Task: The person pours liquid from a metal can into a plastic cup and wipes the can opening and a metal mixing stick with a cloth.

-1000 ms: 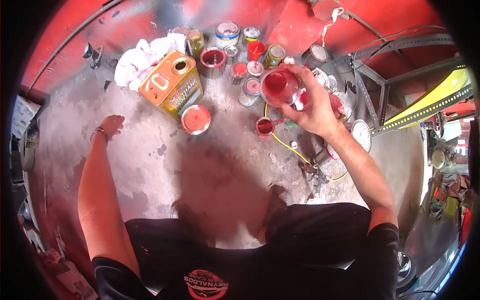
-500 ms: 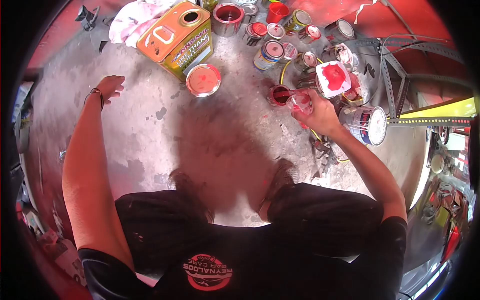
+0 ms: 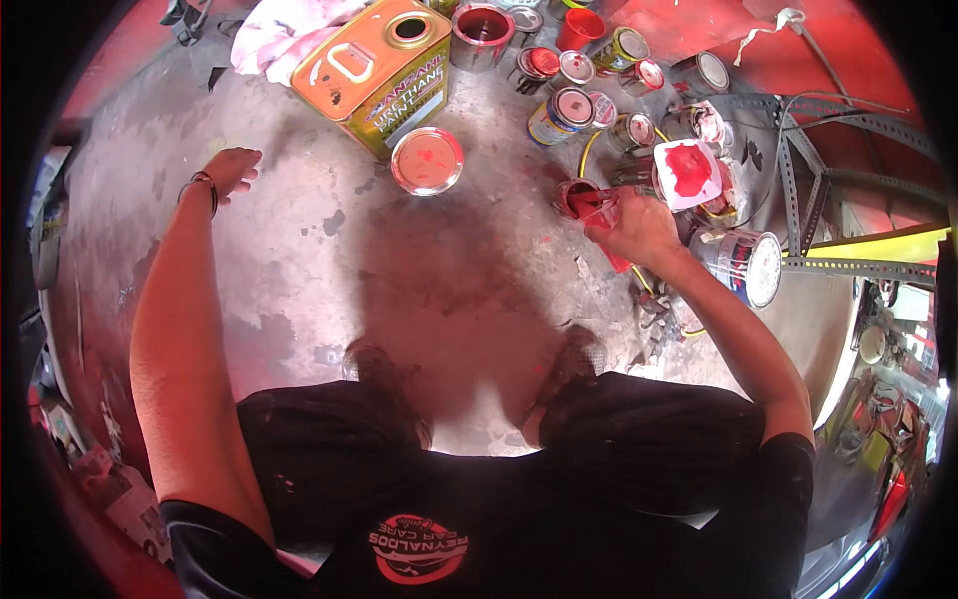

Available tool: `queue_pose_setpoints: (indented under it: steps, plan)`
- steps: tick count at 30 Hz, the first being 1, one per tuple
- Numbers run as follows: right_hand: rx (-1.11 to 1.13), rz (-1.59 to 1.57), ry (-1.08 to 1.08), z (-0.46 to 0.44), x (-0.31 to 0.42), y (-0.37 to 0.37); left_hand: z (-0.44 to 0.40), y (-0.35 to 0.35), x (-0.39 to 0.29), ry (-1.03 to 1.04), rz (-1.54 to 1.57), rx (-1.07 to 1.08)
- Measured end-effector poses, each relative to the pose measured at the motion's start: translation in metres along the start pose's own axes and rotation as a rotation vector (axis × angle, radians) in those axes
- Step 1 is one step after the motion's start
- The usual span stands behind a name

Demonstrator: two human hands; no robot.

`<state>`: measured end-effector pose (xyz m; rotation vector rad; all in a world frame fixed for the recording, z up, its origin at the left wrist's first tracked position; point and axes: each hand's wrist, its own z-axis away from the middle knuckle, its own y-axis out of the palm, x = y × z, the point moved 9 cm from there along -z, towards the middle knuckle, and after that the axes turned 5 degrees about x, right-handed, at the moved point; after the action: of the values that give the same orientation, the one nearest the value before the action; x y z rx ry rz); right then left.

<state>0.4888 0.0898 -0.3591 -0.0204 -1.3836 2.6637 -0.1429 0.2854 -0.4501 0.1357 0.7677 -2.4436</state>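
Observation:
My right hand [image 3: 644, 228] is closed around a clear plastic cup [image 3: 603, 213] with red paint in it. The cup tilts, its mouth against or just over the rim of a small open can [image 3: 576, 190] smeared with red paint. Part of the cup is hidden behind my fingers. My left hand [image 3: 235, 172] hovers over the floor at the left, fingers stretched out, holding nothing. Between the hands stands a round can with a red-stained lid [image 3: 427, 162]. Just right of my right hand is a white square container with red paint [image 3: 689, 173].
A large urethane paint thinner tin [image 3: 374, 70] stands at the back, beside a stained cloth [image 3: 284, 40]. Several paint cans, including a blue-labelled one [image 3: 562, 117], crowd the back right. A white-lidded can [image 3: 763, 270] lies near a perforated metal frame [image 3: 798, 180].
The plastic cup in my right hand has tipped further toward the small can. My left hand keeps much the same pose. The whole view has shifted slightly.

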Motion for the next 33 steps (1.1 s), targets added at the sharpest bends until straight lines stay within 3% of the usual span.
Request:
queue_pose_setpoints:
  steps: [11,17,21,26,33]
  plan:
    - [0.167,0.160,0.093,-0.016,0.014,-0.019,0.001,-0.006,0.002,0.009,-0.036,0.008]
    - [0.047,-0.056,0.016,-0.005,0.019,-0.020,0.008,-0.008,0.002,0.006,-0.026,-0.010]
    - [-0.148,-0.470,-0.254,-0.005,0.053,-0.036,0.007,-0.013,0.007,0.026,-0.022,-0.040]
    - [-0.411,-0.690,-0.481,-0.042,0.084,-0.023,-0.007,-0.025,0.021,0.107,-0.027,-0.057]
    - [-0.502,-0.677,-0.498,-0.100,0.107,0.013,-0.007,-0.044,0.053,0.275,0.051,-0.240]
